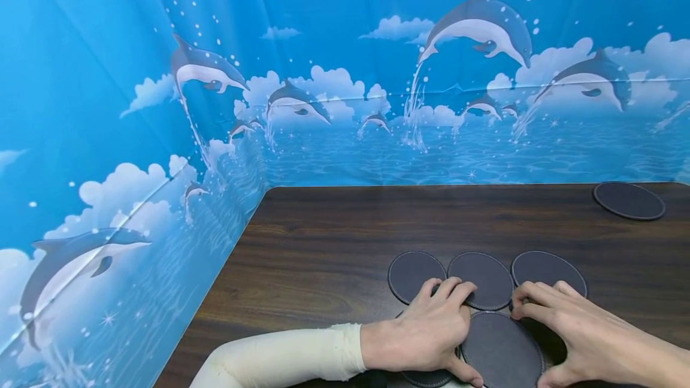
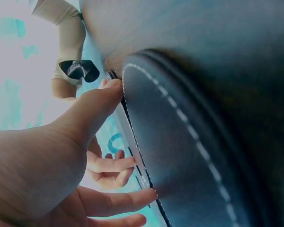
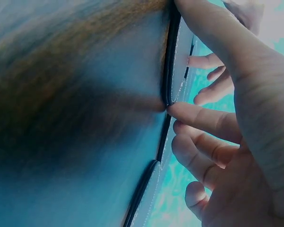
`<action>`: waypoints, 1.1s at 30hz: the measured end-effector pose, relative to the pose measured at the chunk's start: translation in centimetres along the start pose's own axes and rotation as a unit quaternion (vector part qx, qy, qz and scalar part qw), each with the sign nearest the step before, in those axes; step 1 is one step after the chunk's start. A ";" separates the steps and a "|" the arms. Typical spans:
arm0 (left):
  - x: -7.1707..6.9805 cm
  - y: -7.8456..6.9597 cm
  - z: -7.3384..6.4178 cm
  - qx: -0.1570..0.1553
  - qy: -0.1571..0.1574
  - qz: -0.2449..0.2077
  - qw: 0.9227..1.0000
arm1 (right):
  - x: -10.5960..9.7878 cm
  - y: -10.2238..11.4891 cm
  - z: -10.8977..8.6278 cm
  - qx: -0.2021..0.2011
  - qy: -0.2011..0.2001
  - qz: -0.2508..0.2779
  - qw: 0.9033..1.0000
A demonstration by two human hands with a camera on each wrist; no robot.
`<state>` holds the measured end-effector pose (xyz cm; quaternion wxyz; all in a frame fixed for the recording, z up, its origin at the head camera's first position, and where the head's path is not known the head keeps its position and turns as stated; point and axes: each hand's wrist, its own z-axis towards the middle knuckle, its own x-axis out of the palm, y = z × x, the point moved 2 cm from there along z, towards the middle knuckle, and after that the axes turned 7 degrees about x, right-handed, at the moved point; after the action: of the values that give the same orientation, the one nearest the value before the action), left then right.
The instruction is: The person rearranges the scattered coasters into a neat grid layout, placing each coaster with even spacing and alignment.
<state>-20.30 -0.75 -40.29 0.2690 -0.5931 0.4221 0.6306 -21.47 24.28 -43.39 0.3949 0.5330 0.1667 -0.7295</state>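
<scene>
Round dark coasters with stitched rims lie flat on the table. My left hand [image 1: 423,331] spreads over the front left coaster [image 1: 428,378], hiding most of it. Its fingertips reach toward the back left coaster [image 1: 414,274] and the back middle coaster [image 1: 481,280], while its thumb lies at the left rim of the front middle coaster [image 1: 502,349]. At that coaster's other side is my right hand [image 1: 582,331], index fingertip by its upper rim and thumb near its lower right. The right hand's knuckles overlap the back right coaster [image 1: 550,271].
Another coaster [image 1: 629,200] lies alone at the table's far right edge. The dark wood-grain table [image 1: 302,244] meets a blue dolphin-print sheet [image 1: 334,64] at the back and left.
</scene>
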 end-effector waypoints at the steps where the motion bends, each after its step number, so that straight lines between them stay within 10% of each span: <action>1: 0.0 0.0 0.0 0.000 0.001 0.000 1.000 | 0.0 0.0 0.0 -0.002 -0.002 0.000 1.000; 12: -0.1 0.0 0.0 0.000 0.003 0.003 1.000 | -0.6 -0.2 0.0 0.024 0.051 0.006 0.998; 22: -2.5 3.0 0.9 -0.046 -0.029 -0.087 0.995 | -2.6 -1.7 0.5 0.065 0.021 -0.045 0.997; 33: -5.3 4.5 5.6 -0.046 0.012 -0.184 0.982 | -4.5 -5.6 -0.3 0.078 -0.059 -0.107 0.989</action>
<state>-26.15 2.64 -34.51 0.3477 -0.6796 0.2796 0.5824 -24.99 29.81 -40.41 0.2805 0.4975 0.1418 -0.8085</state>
